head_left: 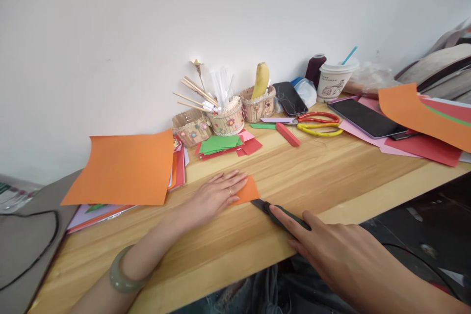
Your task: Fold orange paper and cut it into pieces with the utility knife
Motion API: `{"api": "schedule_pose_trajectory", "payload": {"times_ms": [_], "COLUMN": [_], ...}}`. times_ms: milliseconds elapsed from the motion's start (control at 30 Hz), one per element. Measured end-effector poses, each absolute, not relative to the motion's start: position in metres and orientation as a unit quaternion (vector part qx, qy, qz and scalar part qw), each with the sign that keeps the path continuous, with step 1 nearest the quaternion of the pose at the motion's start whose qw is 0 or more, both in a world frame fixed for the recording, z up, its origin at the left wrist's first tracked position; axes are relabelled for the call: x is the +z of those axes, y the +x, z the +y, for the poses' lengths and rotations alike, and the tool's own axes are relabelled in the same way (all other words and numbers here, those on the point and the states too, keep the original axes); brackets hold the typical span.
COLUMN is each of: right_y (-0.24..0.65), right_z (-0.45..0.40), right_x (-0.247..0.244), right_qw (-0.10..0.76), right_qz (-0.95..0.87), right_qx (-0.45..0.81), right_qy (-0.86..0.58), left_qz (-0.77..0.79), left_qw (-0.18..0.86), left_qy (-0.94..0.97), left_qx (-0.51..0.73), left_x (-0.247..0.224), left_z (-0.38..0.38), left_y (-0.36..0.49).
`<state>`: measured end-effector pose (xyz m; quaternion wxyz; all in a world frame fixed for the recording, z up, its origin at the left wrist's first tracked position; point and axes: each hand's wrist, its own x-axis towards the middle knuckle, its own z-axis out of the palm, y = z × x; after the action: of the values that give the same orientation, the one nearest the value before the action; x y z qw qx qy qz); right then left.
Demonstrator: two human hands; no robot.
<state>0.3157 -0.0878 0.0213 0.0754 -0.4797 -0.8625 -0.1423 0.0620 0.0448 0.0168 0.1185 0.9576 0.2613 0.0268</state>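
Observation:
A small piece of orange paper (pixel 249 190) lies on the wooden table (pixel 294 176). Flat across its left part rests my left hand (pixel 217 191), fingers stretched out, with a ring on one finger and a bangle on the wrist. My right hand (pixel 320 238) is wrapped round the dark handle of a utility knife (pixel 283 216). The knife's blade points left, its tip at the lower right edge of the orange paper. Whether the blade is in the paper cannot be made out.
Large orange sheets (pixel 128 169) top a paper stack at left. Behind stand small baskets (pixel 226 120), one with a banana (pixel 261 81). Cut green paper (pixel 220 144), scissors (pixel 319 124), a phone (pixel 368 117) and a lidded cup (pixel 333 81) lie or stand further right.

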Motion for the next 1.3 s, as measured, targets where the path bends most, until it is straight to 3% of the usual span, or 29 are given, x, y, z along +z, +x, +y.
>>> {"api": "schedule_pose_trajectory", "payload": {"times_ms": [800,1167,1300], "right_y": [0.318,0.313,0.317], "right_z": [-0.089,-0.048,-0.039], "right_x": [0.022,0.022,0.02], "right_qw": [0.041,-0.08,-0.035], "right_qz": [-0.852,-0.824,-0.824], "right_qx": [-0.176,-0.135,-0.133], "right_qy": [-0.491,-0.544,-0.55], "left_qz": [0.228,0.242,0.247], "left_qw": [0.159,0.167,0.183], "left_qy": [0.959,0.955,0.951], "left_qx": [0.048,0.032,0.035], "left_x": [0.014,0.013,0.017], "left_z": [0.048,0.047,0.045], "left_y": [0.06,0.059,0.058]}}
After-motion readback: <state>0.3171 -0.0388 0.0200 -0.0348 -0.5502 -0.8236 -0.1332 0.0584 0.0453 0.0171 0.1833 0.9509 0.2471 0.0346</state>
